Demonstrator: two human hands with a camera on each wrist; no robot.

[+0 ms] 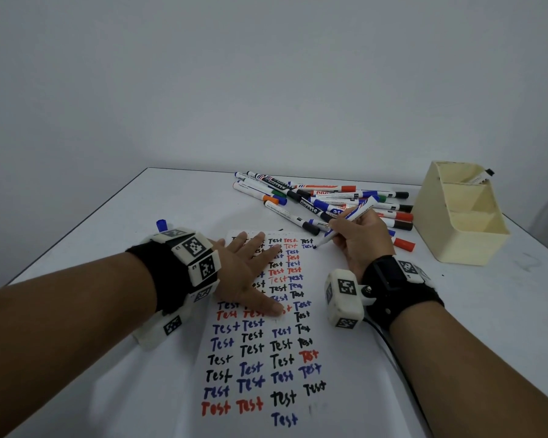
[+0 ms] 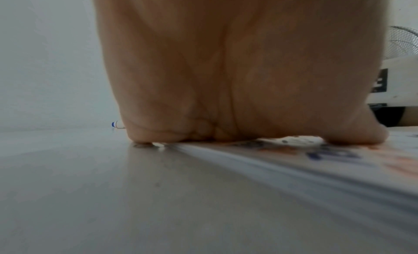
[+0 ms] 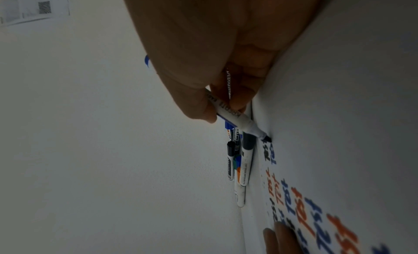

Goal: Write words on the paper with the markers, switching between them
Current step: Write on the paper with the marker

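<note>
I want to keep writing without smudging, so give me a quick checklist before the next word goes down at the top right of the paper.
1. Left hand flat on the paper: ok.
2. Right hand grips the blue marker: ok.
3. Marker uncapped, tip at the paper: ok.
4. Room left beside the tip: cannot tell.
5. Blue cap within reach by the left wrist: ok.
6. Marker pile near for switching: ok.

Left hand (image 1: 246, 273) flat, right hand (image 1: 361, 245) pinched.

Black wristbands (image 1: 146, 273) (white tagged camera blocks (image 1: 344, 298))
</note>
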